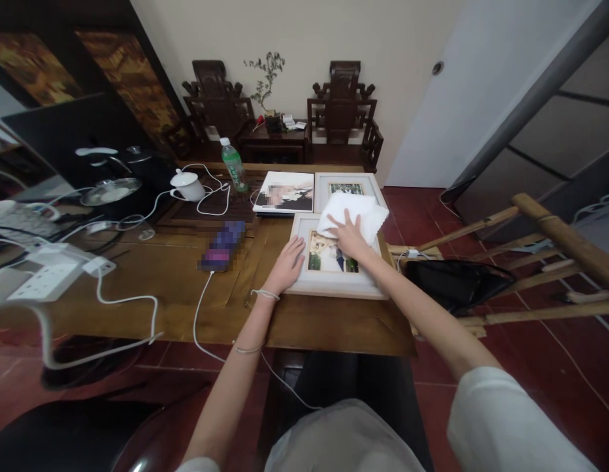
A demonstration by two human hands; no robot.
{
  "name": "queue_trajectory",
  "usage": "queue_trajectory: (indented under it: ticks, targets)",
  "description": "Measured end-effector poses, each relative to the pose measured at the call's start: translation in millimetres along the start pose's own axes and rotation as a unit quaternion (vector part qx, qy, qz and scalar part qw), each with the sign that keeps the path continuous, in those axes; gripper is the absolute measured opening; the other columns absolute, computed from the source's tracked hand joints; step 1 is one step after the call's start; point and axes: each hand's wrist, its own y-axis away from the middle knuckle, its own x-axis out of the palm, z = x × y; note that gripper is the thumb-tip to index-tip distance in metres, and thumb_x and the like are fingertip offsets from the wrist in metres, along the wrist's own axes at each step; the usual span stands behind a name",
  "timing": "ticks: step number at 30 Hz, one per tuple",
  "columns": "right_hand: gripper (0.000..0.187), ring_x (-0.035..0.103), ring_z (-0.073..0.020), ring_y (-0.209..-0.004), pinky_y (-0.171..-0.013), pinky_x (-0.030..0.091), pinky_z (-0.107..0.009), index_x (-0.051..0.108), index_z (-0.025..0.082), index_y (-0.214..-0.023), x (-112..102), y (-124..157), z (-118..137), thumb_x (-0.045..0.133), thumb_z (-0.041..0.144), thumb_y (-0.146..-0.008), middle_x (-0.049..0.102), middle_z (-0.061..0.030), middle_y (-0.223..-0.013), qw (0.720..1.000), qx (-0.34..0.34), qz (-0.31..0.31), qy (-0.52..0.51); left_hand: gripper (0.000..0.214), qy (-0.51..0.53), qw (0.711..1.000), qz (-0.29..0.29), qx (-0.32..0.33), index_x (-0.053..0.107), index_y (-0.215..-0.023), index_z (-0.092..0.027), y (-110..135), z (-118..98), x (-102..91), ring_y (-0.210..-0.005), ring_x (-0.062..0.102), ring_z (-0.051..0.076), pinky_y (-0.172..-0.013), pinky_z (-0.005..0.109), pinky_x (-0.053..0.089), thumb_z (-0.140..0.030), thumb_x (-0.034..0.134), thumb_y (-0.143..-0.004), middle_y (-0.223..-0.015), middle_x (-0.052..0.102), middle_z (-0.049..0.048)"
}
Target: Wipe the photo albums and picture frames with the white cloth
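A light wooden picture frame (353,285) lies flat near the table's front right, with a wide white border around a photo (326,255). My right hand (351,237) presses a folded white cloth (366,213) onto the upper part of this frame, its fingers spread. The cloth also overlaps a second frame (370,183) behind and hides part of both pictures. On the left edge of the near frame rests my left hand (286,265), fingers stretched out and lying flat. A white-edged photo panel (289,180) sits behind, to the left of the second frame.
Left of the frames, a phone (223,246) lies with a white cable plugged in. Farther back stand a green-labelled bottle (234,164) and a lidded white cup (187,185). A power strip (51,272) and tangled cables occupy the left side. A wooden rack (486,321) stands right of the table.
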Motion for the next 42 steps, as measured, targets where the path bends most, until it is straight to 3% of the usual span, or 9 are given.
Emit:
queue_trajectory:
  ticks: [8, 13, 17, 20, 26, 28, 31, 37, 42]
  targets:
    - [0.072, 0.012, -0.0396, -0.140, -0.102, 0.018, -0.073, 0.058, 0.030, -0.126, -29, 83, 64, 0.041, -0.007, -0.067, 0.032, 0.0005, -0.151, 0.973, -0.114, 0.175, -0.100, 0.046, 0.039, 0.998, -0.033, -0.032, 0.056, -0.124, -0.008, -1, -4, 3.0, -0.136, 0.035, 0.024, -0.114, 0.046, 0.027, -0.033, 0.030, -0.096, -0.135, 0.053, 0.0152]
    - [0.064, 0.020, -0.0398, -0.138, -0.103, 0.023, -0.070, 0.059, 0.024, -0.126, -39, 105, 92, 0.039, -0.003, -0.070, 0.035, -0.0002, -0.150, 0.965, -0.183, 0.161, -0.096, 0.055, 0.100, 0.992, -0.046, -0.069, 0.053, -0.128, -0.009, -1, -9, -1.6, -0.136, 0.036, 0.021, -0.115, 0.042, 0.026, -0.043, 0.021, -0.098, -0.138, 0.050, 0.0139]
    - [0.054, 0.016, -0.0399, -0.139, -0.105, 0.019, -0.069, 0.061, 0.023, -0.121, -18, 86, 100, 0.041, 0.002, -0.076, 0.032, 0.0006, -0.151, 0.984, -0.144, 0.096, -0.046, 0.057, 0.154, 0.982, -0.049, -0.096, 0.041, -0.138, -0.013, 1, -9, -2.3, -0.138, 0.031, 0.020, -0.116, 0.040, 0.021, -0.046, 0.017, -0.098, -0.148, 0.037, 0.0117]
    - [0.047, 0.012, -0.0400, -0.140, -0.106, 0.016, -0.069, 0.064, 0.024, -0.116, -3, 59, 92, 0.046, 0.004, -0.077, 0.026, 0.0018, -0.154, 0.991, -0.101, 0.088, -0.013, 0.057, 0.145, 0.985, -0.042, -0.087, 0.035, -0.141, -0.013, 2, -8, -1.0, -0.141, 0.026, 0.020, -0.117, 0.040, 0.018, -0.046, 0.021, -0.098, -0.152, 0.030, 0.0119]
    - [0.051, 0.016, -0.0361, -0.140, -0.108, 0.023, -0.060, 0.060, 0.021, -0.121, -12, -4, 60, 0.039, -0.003, -0.081, 0.030, -0.0018, -0.152, 0.998, -0.057, 0.035, 0.022, 0.056, 0.082, 0.996, -0.023, -0.031, 0.026, -0.145, -0.012, 3, -4, 0.3, -0.142, 0.021, 0.023, -0.117, 0.042, 0.017, -0.038, 0.033, -0.096, -0.154, 0.023, 0.0139]
    - [0.051, 0.015, -0.0351, -0.141, -0.109, 0.023, -0.058, 0.058, 0.020, -0.123, -17, -24, 53, 0.038, -0.004, -0.082, 0.025, -0.0023, -0.154, 0.998, -0.051, -0.008, 0.047, 0.055, 0.070, 0.997, -0.025, -0.013, 0.028, -0.144, -0.012, 3, -1, 1.2, -0.142, 0.022, 0.024, -0.117, 0.043, 0.019, -0.032, 0.039, -0.094, -0.153, 0.025, 0.0140]
    - [0.046, 0.010, -0.0310, -0.142, -0.111, 0.019, -0.055, 0.059, 0.021, -0.122, -14, -46, 51, 0.038, 0.000, -0.086, 0.020, -0.0003, -0.156, 0.993, -0.073, -0.051, 0.079, 0.046, 0.054, 0.998, -0.025, 0.007, 0.044, -0.136, -0.013, 3, 3, 3.0, -0.140, 0.028, 0.024, -0.116, 0.045, 0.024, -0.020, 0.039, -0.091, -0.145, 0.042, 0.0126]
    - [0.035, 0.017, -0.0322, -0.141, -0.109, 0.020, -0.059, 0.064, 0.018, -0.115, 8, -51, 46, 0.043, 0.009, -0.088, 0.029, -0.0062, -0.152, 0.995, -0.026, -0.019, 0.097, 0.051, 0.054, 0.998, -0.032, 0.027, 0.055, -0.126, -0.015, 4, 7, 3.1, -0.138, 0.032, 0.022, -0.114, 0.049, 0.028, -0.002, 0.035, -0.081, -0.135, 0.054, 0.0094]
    - [0.036, 0.018, -0.0317, -0.141, -0.110, 0.019, -0.058, 0.068, 0.021, -0.109, -1, -27, 7, 0.041, 0.010, -0.089, 0.035, -0.0027, -0.150, 0.991, 0.013, -0.008, 0.135, 0.052, 0.056, 0.997, -0.043, 0.026, 0.057, -0.124, -0.015, 4, 7, 3.0, -0.137, 0.035, 0.022, -0.114, 0.049, 0.029, 0.000, 0.036, -0.079, -0.132, 0.057, 0.0092]
